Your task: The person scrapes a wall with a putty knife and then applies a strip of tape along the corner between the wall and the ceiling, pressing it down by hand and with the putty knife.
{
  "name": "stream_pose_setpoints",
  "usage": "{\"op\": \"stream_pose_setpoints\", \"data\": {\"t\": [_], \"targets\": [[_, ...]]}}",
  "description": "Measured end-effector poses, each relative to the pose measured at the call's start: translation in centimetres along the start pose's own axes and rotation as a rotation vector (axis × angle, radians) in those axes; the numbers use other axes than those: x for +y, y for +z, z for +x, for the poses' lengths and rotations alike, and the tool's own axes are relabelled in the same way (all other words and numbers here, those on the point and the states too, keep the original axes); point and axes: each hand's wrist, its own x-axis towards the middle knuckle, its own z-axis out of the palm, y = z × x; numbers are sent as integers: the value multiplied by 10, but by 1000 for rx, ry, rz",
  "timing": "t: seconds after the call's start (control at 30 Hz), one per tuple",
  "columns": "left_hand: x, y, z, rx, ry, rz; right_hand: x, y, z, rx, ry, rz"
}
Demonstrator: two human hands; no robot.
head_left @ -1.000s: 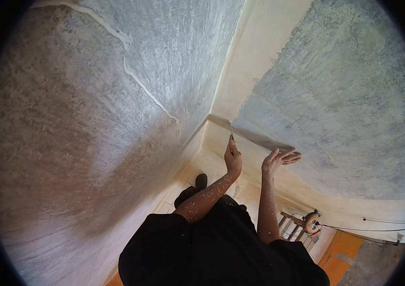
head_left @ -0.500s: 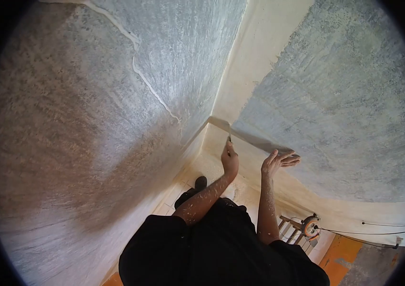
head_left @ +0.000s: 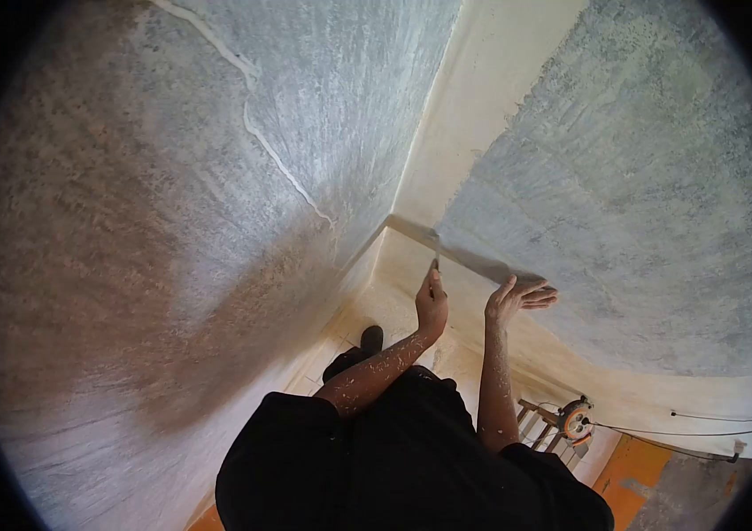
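Observation:
My left hand (head_left: 431, 307) is closed around the dark handle of a thin tool, which looks like a scraper (head_left: 436, 251) seen nearly edge-on. Its tip meets the right-hand wall (head_left: 606, 203) where rough grey gives way to a cream band, close to the corner. Fingers stretched out, my right hand (head_left: 517, 299) lies against or very near the same wall, just right of the tool; nothing shows in it. White flecks cover both forearms.
On the left rises another grey wall (head_left: 163, 177) with a pale raised crack line (head_left: 274, 150). Down below are my dark shoe (head_left: 372, 339), a wooden stool or ladder (head_left: 542, 425) and an orange cable reel (head_left: 576, 420) with a black cable running right.
My left hand and the scraper have shifted slightly right along the wall, and more of the blade shows. My right hand stays in place.

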Motion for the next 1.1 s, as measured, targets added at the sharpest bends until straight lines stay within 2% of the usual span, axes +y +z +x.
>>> {"op": "stream_pose_setpoints", "data": {"t": [0.07,0.27,0.37,0.43,0.53,0.67,0.77,0.83,0.9,1.0,1.1], "targets": [[7,-7,6,2,-122,-33,-1,7,0,15,8,4],[11,0,-17,-97,-26,48,-1,6,1,1,27,3],[16,-3,-3,-23,-15,-44,0,11,2,25,25,-1],[-4,-1,1,-17,78,4,1,9,1,23,13,-8],[-12,7,-21,-98,-8,19,5,6,-1,-6,10,-56],[1,6,-2,-34,-78,-22,3,9,0,26,4,-68],[18,0,-8,-89,-124,-27,8,6,-2,-14,15,-49],[6,5,-19,-111,-33,-6,11,5,-2,-26,-3,-48],[7,4,-13,-79,-49,31,9,7,-2,2,-16,-55],[18,-2,0,-13,-189,-67,10,11,-2,5,-8,-47],[20,0,-8,-46,-188,-64,14,7,-2,-8,-11,-59]]}}
